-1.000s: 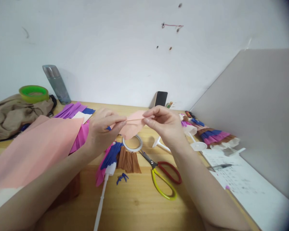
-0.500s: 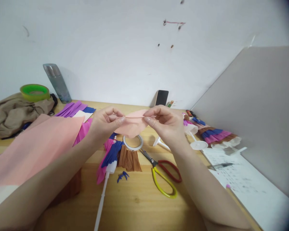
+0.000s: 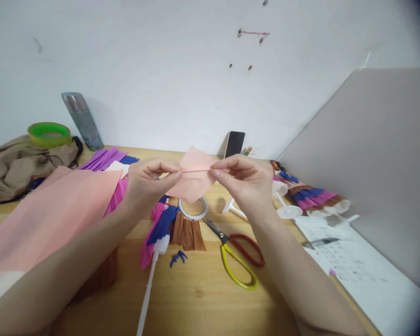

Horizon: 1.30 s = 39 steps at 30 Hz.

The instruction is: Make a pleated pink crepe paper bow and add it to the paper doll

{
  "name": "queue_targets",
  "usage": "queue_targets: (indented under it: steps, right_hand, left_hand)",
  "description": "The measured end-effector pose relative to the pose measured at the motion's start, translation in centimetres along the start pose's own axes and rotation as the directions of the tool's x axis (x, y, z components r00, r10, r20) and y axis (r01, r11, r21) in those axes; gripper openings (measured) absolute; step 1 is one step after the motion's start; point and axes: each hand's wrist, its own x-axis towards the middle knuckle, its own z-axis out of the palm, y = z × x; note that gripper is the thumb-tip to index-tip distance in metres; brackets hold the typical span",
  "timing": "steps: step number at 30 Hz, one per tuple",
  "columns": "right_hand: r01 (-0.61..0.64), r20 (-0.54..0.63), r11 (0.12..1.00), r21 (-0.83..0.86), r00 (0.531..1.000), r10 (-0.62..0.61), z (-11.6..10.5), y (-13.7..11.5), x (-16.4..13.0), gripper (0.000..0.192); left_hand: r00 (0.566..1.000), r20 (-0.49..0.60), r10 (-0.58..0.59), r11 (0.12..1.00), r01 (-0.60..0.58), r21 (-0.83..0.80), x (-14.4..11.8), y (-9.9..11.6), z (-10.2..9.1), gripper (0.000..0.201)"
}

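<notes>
Between my hands is a small piece of peach crepe paper [image 3: 192,184], pinched along a crease across its middle. My left hand [image 3: 150,179] closes thumb and fingers on the crease's left end. At the right end, my right hand [image 3: 243,179] pinches it the same way. Below lies a roll of white tape [image 3: 193,209], beside scissors [image 3: 238,259] with one red and one yellow handle. A small figure in blue and pink crepe paper [image 3: 164,221] on a white stick [image 3: 147,289] lies close by, next to gathered brown crepe paper [image 3: 188,233].
Large peach sheets [image 3: 56,210] cover the left side, near a brown cloth bag [image 3: 10,163], a green tape roll [image 3: 49,135] and a bottle [image 3: 82,121]. A phone [image 3: 234,143] leans on the wall. Layered crepe paper [image 3: 313,196] and a written sheet [image 3: 357,266] lie right.
The far part of the peach piece now stands up above the crease, where it lay lower before. Both hands keep their pinch and have shifted only slightly.
</notes>
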Motion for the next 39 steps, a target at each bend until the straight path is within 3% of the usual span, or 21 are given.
queue_targets:
  steps: [6,11,17,25,29,33,36,39]
  right_hand:
    - [0.013,0.004,1.000,-0.005,1.000,-0.013,-0.2,0.1,0.0,0.005]
    - [-0.039,0.013,0.997,0.059,0.999,0.038,-0.2,-0.1,0.2,0.027]
    - [-0.167,0.081,0.980,0.107,0.984,0.159,-0.2,-0.5,0.4,0.008]
    - [-0.186,0.169,0.978,0.092,0.971,0.169,-0.4,-0.2,0.7,0.013]
    - [-0.143,0.192,0.981,0.133,0.975,0.116,-0.5,0.3,0.7,0.015]
    - [0.001,0.247,0.993,0.119,0.968,-0.031,-0.9,0.4,0.6,0.039]
    - [0.086,0.272,0.991,0.104,0.956,-0.111,-1.0,0.3,0.5,0.032]
    - [0.066,0.250,0.991,0.115,0.964,-0.093,-0.7,0.5,0.4,0.021]
  left_hand:
    - [1.000,-0.005,0.001,1.000,-0.001,0.022,-0.1,0.1,0.1,0.010]
    - [1.000,0.016,-0.021,1.000,0.021,0.018,-0.1,0.5,0.3,0.012]
    - [0.995,-0.020,-0.093,0.995,0.093,-0.025,-0.2,0.2,0.5,0.010]
    - [0.995,-0.007,-0.100,0.994,0.100,-0.045,0.0,-0.6,0.4,0.009]
    - [0.996,-0.015,-0.087,0.995,0.086,-0.053,0.2,-0.4,0.3,0.010]
    - [0.996,-0.029,-0.090,0.993,0.088,-0.078,0.2,-0.2,0.4,0.012]
    - [0.996,-0.036,-0.083,0.992,0.079,-0.094,0.2,-0.3,0.4,0.011]
    - [0.997,-0.038,-0.065,0.993,0.061,-0.097,0.1,-0.2,0.5,0.010]
